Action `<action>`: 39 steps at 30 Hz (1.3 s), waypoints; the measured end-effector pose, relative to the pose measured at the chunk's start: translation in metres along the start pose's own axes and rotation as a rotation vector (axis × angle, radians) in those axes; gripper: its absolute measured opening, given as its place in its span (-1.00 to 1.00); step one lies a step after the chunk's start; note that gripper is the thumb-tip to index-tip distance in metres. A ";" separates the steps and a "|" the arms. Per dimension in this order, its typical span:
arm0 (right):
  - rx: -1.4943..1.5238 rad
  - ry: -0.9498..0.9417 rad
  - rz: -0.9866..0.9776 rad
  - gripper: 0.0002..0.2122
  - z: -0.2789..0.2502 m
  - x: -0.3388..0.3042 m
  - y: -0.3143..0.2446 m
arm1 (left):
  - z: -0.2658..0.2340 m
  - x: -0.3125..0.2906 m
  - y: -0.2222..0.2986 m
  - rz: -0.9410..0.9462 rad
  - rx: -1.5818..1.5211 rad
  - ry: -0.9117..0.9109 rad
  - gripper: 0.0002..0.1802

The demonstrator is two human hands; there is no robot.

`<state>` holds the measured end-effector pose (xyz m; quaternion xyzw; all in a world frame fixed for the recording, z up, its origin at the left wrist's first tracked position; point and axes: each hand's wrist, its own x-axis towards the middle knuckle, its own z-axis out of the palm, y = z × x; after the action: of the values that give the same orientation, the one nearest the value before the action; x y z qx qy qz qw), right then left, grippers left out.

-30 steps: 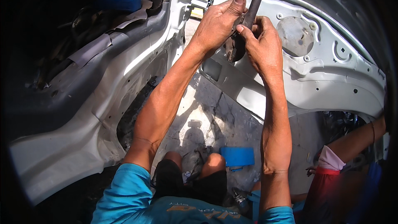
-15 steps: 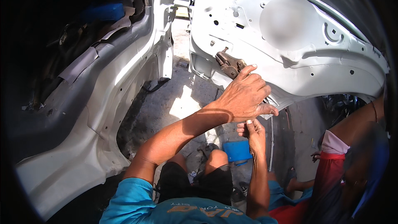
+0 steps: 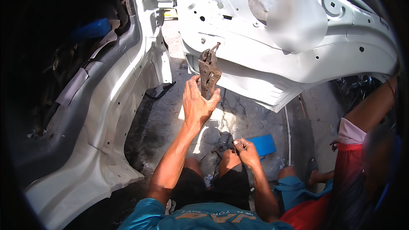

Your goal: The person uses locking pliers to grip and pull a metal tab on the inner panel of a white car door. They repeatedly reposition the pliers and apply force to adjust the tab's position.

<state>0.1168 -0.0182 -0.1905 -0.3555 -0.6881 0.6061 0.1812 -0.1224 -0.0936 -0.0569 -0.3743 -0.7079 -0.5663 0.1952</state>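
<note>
My left hand (image 3: 198, 106) is closed round the handles of rusty locking pliers (image 3: 208, 70), which point away from me. A short thin metal piece (image 3: 217, 45) sticks out at the top of the jaws, against the white car door (image 3: 247, 72); whether the jaws grip it I cannot tell. Lower down, above my knee, my right hand (image 3: 247, 152) is closed in a pinch. Something dark and small seems to sit at its fingertips, too small to name.
A white car body frame (image 3: 115, 115) curves along the left, with the door at the far right. Beyond my right hand a blue box (image 3: 260, 145) rests on the concrete floor (image 3: 230, 110). Close by on the right is another person in a red garment (image 3: 347, 166).
My left hand has moved left and turned, and the pliers now stand more upright in it. My right hand has drawn down toward my knee, away from the left. The view has shifted right.
</note>
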 end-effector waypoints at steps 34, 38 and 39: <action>-0.248 -0.073 -0.018 -0.61 -0.007 -0.041 0.070 | -0.012 0.145 0.148 0.316 -0.634 -0.105 -0.20; -0.190 -0.077 0.004 -0.58 0.000 -0.040 0.054 | 0.014 0.093 0.146 0.717 -0.195 -0.183 -0.24; -0.189 -0.083 0.000 -0.57 0.002 -0.040 0.051 | 0.019 0.075 0.134 0.781 -0.133 -0.198 -0.32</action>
<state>0.1560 -0.0472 -0.2329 -0.3455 -0.7492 0.5526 0.1180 -0.0671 -0.0413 0.0785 -0.6794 -0.4897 -0.4556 0.3017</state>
